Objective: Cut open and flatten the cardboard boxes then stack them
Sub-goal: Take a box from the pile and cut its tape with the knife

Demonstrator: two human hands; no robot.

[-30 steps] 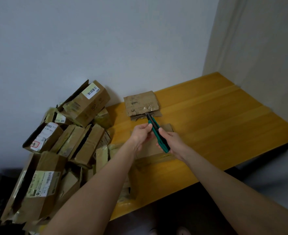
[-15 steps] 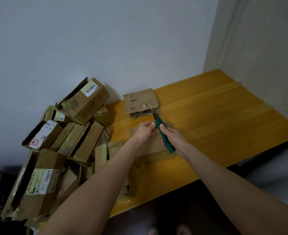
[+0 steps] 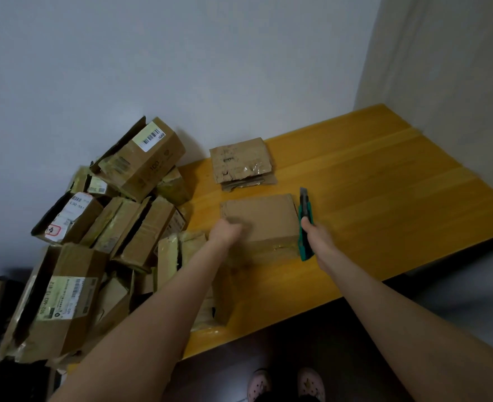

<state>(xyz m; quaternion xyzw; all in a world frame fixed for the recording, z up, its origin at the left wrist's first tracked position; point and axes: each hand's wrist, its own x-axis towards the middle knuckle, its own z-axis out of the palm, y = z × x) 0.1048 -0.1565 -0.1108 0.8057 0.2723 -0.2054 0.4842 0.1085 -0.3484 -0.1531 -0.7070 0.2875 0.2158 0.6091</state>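
A closed brown cardboard box (image 3: 264,217) lies on the yellow wooden table (image 3: 384,184) in front of me. My right hand (image 3: 316,237) grips a green utility knife (image 3: 305,220) along the box's right edge, with the blade end pointing away from me. My left hand (image 3: 226,231) is blurred over the box's left part; its fingers look curled, and I cannot tell whether it holds anything. Behind the box lies a small stack of flattened cardboard (image 3: 240,161).
A heap of unflattened, taped boxes (image 3: 140,161) with shipping labels fills the table's left end and spills down to the left (image 3: 62,300). Walls close off the back and the right. My slippered feet (image 3: 285,384) show below the front edge.
My left hand has let go of the knife's blade end and moved left onto the box. My right hand has carried the knife to the box's right edge.
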